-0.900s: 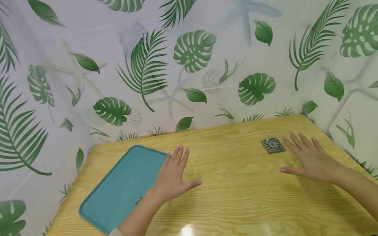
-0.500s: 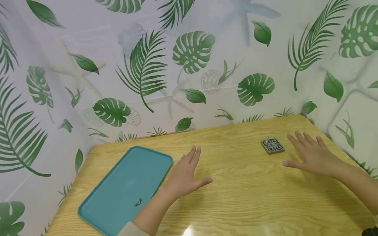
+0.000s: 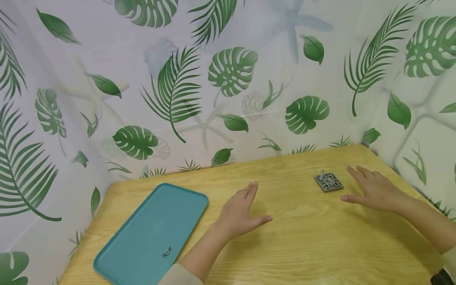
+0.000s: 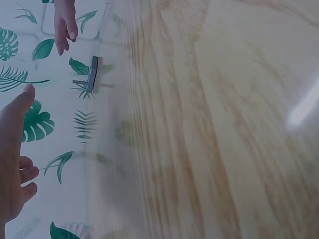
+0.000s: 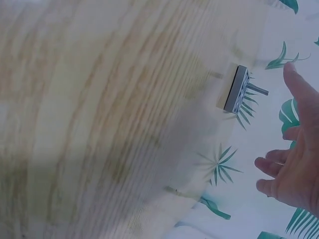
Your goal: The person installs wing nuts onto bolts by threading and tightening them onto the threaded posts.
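My left hand hovers over the table right of the blue tray, fingers extended and thumb apart, holding nothing. Over the right side, my right hand also hovers with nothing in it, its fingers loosely spread. Just left of its fingertips, a small square grey block with a raised ring pattern lies flat on the table. One thin metal peg stands up from it near its far left corner; the right wrist view shows this peg from the side. On the tray lies a small grey ring-shaped piece with two wings.
The wooden table reaches back to a white cloth wall printed with green leaves. The same cloth closes off the left and right sides. A raised rim runs round the tray, which occupies the table's left part.
My left hand has moved right, away from the tray, uncovering the small winged piece. The right hand has shifted slightly right, away from the block. The head view has tilted up a little.
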Demonstrator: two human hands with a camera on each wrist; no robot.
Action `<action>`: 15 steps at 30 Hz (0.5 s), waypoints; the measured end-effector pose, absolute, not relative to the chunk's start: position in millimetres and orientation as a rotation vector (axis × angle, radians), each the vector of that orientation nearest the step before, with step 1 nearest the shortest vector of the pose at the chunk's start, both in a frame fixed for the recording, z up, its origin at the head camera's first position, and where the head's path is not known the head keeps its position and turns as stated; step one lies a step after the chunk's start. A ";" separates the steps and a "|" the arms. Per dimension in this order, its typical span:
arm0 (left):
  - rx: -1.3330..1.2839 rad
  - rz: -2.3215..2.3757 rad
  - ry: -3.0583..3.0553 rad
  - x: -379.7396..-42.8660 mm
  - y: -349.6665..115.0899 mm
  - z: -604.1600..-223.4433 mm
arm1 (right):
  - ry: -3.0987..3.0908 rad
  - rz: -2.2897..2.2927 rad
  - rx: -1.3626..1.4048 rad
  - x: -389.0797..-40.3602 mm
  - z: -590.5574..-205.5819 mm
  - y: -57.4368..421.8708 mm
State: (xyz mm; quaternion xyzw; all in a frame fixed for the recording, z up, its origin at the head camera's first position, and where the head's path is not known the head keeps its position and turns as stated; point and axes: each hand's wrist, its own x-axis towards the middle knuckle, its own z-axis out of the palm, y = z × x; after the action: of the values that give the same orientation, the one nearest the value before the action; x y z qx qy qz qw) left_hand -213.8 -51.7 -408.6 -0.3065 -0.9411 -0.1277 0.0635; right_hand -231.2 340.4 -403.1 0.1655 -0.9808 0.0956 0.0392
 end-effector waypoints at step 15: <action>-0.933 -0.467 -2.777 -233.3 -4.9 -421.7 | -3.049 0.466 0.565 -251.6 -410.6 353.4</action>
State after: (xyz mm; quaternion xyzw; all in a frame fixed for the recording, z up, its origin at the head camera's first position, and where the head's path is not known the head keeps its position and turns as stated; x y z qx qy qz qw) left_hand -233.3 -4.9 -421.7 -0.3134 -0.9325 -0.1569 0.0872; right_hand -251.6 353.4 -410.6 0.1803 -0.9723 0.1487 0.0027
